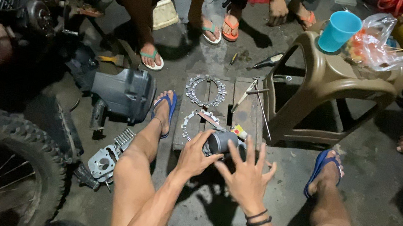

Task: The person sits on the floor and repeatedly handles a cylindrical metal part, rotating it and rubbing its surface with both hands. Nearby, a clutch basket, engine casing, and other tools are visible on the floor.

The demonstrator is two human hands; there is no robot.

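while left grip point(195, 155) clasps grey cylinder point(222, 142), right grip point(245, 177) splayed open just beside

We reach both forearms forward between our knees; our left hand point(195, 155) curls closed, our right hand point(245, 176) spreads its fingers wide.

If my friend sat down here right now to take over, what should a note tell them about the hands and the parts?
Left hand: wrapped around the grey metal cylinder, gripping it.
Right hand: open, fingers spread beside the cylinder, holding nothing.
Parts: the cylinder sits on the wooden board, on top of one toothed ring; a second toothed ring lies further up the board. Thin rods rest on the board's right side. A finned engine part lies on the floor by the left knee.
Done or left: cannot tell from this view.
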